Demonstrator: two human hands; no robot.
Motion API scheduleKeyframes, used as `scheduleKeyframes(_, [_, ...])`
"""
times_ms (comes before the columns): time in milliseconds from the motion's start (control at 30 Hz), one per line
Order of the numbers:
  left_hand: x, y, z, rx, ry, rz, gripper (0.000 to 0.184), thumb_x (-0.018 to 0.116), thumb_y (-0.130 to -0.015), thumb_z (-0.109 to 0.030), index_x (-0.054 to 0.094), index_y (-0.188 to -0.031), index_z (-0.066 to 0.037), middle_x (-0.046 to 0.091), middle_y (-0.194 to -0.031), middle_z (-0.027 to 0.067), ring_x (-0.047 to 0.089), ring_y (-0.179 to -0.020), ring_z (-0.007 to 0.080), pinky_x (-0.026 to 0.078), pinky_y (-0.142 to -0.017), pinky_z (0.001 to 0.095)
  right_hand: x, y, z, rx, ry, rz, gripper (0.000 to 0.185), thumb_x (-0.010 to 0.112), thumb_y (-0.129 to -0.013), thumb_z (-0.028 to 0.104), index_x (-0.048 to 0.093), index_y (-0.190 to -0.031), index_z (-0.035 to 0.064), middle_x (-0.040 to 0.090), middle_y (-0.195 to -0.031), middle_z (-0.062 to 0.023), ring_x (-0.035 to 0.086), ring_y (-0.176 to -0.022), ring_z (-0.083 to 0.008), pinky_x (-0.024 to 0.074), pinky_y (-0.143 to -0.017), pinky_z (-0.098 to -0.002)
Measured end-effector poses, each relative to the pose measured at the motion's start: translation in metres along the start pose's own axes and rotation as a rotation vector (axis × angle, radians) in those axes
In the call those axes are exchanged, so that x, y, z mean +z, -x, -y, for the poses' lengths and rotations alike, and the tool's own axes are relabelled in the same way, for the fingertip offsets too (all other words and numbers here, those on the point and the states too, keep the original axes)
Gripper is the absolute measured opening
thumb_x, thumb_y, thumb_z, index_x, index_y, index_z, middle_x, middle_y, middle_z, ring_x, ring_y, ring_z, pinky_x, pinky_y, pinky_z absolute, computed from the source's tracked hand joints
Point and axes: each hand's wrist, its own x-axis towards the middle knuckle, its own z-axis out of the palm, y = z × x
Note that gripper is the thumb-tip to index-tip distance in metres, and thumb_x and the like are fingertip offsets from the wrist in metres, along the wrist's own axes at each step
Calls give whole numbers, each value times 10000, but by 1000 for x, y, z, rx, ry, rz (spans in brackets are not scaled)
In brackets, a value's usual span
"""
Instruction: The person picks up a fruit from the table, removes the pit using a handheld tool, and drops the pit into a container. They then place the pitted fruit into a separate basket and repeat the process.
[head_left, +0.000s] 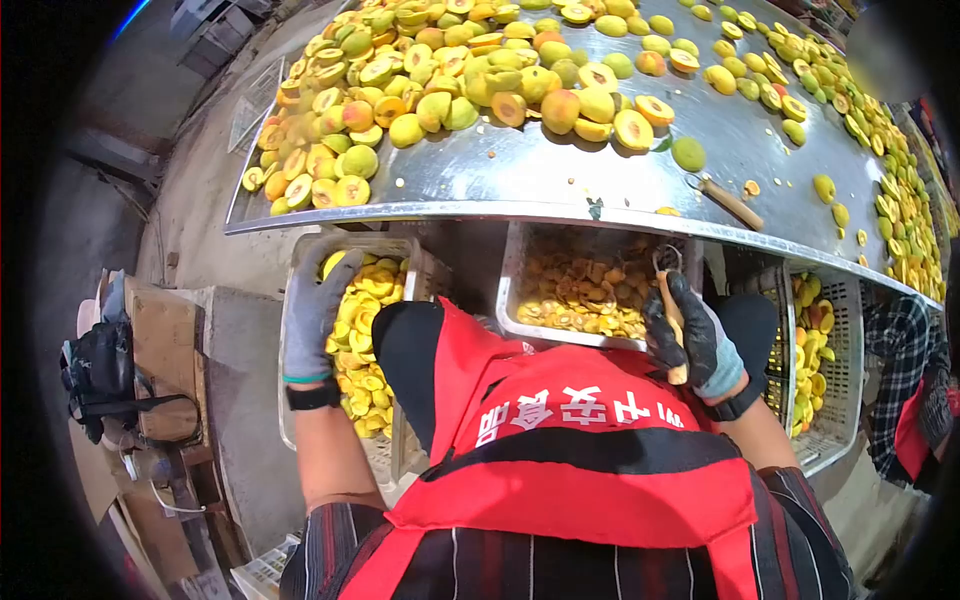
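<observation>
My left hand, in a grey glove, is over the left edge of a white crate of yellow-green fruit halves. Its fingertips are at a yellow piece near the crate's far end; whether they grip it cannot be made out. A black and grey glove covers my right hand, which is closed around the wooden handle of a tool with a metal loop at its tip. That hand is at the right end of a white bin holding pits and fruit scraps.
Beyond the bins stands a metal table with piles of whole and halved fruit. On it lies another wooden-handled tool. A crate of fruit and a person's checked sleeve are at the right; a black bag is at the left.
</observation>
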Motion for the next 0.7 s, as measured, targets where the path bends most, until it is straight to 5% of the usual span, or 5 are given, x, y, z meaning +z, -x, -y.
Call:
scheduleKeyframes(233, [-8,-106,30,-77,-622,-156,563,621,-750,-400,523,-1150,-16,593,-1063,193,563,-1007,309,426,-850,392,24,-6,-2,-37,434,-148,255,572,-859,180,500,-1073,61,553,-783,-30,465,-503,-72,369,-434,-201])
scheduleKeyframes(300, [13,-128,32,-340,-801,120,532,613,-721,-420,549,-1084,-37,583,-1080,198,550,-1015,338,424,-845,418,29,-7,-1,-24,371,-151,267,577,-860,243,518,-1038,54,602,-827,-56,503,-509,-87,401,-436,-208])
scheduleKeyframes(367, [38,-139,40,-247,-796,88,477,632,-695,-385,561,-1032,-54,590,-1067,184,555,-1011,323,429,-836,406,21,-9,-5,-44,247,-109,273,510,-898,306,526,-1011,59,612,-809,-71,503,-474,-90,406,-420,-204])
scheduleKeyframes(533, [93,-126,0,-19,-465,148,415,701,-652,-249,572,-981,-31,633,-920,143,614,-855,275,482,-740,366,25,-12,-4,-17,273,-126,301,474,-913,326,512,-998,39,606,-750,-79,520,-473,-114,417,-402,-222])
scheduleKeyframes(700, [139,-44,-76,-138,949,158,363,657,-708,-32,504,-1035,-3,578,-911,81,576,-773,142,499,-700,251,58,-21,7,-83,449,52,279,498,-908,279,478,-1053,42,568,-713,-78,513,-491,-122,416,-436,-216])
